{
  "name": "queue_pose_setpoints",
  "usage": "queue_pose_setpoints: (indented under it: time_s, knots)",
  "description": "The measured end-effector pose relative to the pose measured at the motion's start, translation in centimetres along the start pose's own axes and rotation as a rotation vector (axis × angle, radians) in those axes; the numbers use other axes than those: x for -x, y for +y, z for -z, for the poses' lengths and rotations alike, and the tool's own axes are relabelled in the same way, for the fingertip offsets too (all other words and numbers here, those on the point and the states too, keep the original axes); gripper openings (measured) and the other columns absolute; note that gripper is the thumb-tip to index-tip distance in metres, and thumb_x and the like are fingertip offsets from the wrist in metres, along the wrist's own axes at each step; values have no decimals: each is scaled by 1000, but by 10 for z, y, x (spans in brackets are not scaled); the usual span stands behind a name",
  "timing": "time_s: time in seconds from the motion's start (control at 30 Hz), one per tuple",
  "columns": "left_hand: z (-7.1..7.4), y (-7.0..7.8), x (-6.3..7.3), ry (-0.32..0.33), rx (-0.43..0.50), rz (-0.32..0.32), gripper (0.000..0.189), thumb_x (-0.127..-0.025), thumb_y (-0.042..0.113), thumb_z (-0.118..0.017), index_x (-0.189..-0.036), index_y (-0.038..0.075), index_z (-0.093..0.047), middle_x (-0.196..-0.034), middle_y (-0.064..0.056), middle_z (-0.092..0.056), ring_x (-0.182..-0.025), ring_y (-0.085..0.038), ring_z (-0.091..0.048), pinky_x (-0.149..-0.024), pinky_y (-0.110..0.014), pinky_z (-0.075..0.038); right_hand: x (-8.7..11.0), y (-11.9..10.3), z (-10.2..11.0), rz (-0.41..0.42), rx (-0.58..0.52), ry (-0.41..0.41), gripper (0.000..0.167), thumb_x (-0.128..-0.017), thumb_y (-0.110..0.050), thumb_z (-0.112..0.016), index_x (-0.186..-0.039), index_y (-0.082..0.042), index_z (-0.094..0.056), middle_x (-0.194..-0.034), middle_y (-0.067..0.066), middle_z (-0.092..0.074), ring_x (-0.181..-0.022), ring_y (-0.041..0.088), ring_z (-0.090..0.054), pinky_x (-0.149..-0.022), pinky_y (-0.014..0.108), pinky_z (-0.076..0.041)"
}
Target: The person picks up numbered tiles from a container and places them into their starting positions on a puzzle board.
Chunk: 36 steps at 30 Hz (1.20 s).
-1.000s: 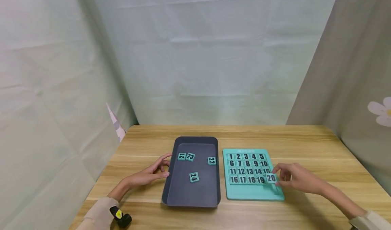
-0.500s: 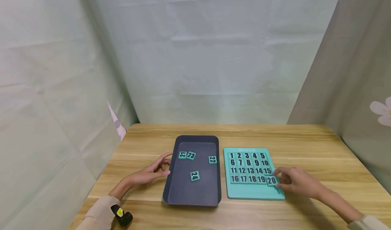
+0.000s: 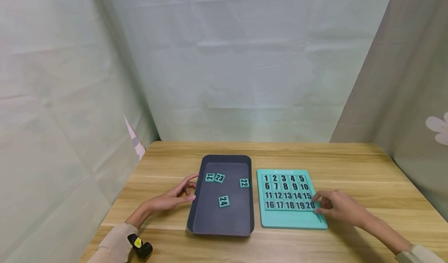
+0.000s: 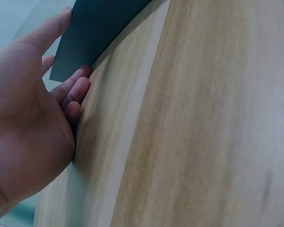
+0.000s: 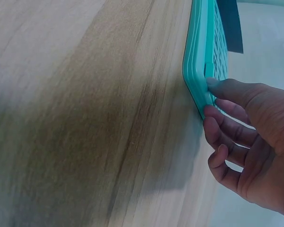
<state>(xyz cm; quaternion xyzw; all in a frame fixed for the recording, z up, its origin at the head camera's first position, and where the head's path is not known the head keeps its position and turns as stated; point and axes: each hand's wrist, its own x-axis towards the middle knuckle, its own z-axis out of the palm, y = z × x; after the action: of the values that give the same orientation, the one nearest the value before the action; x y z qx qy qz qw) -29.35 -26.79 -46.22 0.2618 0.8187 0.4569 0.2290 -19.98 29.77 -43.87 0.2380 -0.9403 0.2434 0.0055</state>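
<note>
A teal number board [image 3: 294, 219] lies on the table, its tiles reading 1 to 20 in rows. My right hand [image 3: 341, 208] is at the board's right edge, thumb and forefinger pinching the 20 tile [image 3: 310, 205], which lies level in line with 19. In the right wrist view, the thumb of my right hand [image 5: 255, 127] meets the tile's edge. My left hand [image 3: 171, 197] rests its fingertips against the left wall of a dark grey tray [image 3: 220, 224], with relaxed fingers. Inside it lie tiles 21 [image 3: 209, 177], 23 [image 3: 219, 178], 22 [image 3: 244, 183] and 24 [image 3: 223, 201], turned various ways.
The wooden table [image 3: 168, 158] carries the tray and board side by side, a narrow gap between them. Pale cloth [image 3: 245, 80] hangs behind and at the left, with a darker curtain [image 3: 381, 100] at the right. A black wrist device [image 3: 140, 247] sits at my left sleeve.
My right hand has lowered the 20 tile from a tilted position over the board into line with its row. The left hand stays at the tray; the view shifts slightly.
</note>
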Motion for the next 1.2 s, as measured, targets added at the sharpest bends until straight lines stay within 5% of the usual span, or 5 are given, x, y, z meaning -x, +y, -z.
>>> queue_pose_setpoints:
  time_s: [0.23, 0.4, 0.7, 1.2]
  knots:
    - [0, -2, -1, 0, -2, 15, 72, -106, 30, -57, -163, 35, -14, -141, -13, -41, -115, -23, -43, -95, -29, -33, -2, 0, 1, -5, 5, -25, 27, -85, -28, -83, -102, -11, -72, -73, -15, -59, -63, -6, -47, -56, 20, -43]
    - [0, -2, 2, 7, -5, 37, 72, -106, 32, -57, -163, 35, -13, -141, -13, -42, -116, -24, -43, -97, -32, -33, -18, -8, 7, 60, 108, -40, 21, -86, -27, -82, -100, -14, -73, -71, -18, -57, -62, -8, -44, -54, 19, -40]
    - [-1, -1, 4, 20, -4, 46, 72, -105, 32, -57, -163, 35, -13, -141, -12, -41, -116, -24, -42, -99, -38, -32, -79, -71, 15, 198, 212, -79, 14, -91, -22, -77, -103, -14, -74, -70, -14, -62, -58, -7, -45, -53, 18, -41]
    - [-6, 2, 4, 2, -1, 2, 71, -106, 28, -56, -163, 30, -13, -142, -16, -41, -115, -26, -41, -96, -32, -33, -198, -140, -34, 321, 213, -181, 18, -97, -22, -71, -111, -11, -74, -73, -5, -68, -58, 1, -54, -58, 22, -45]
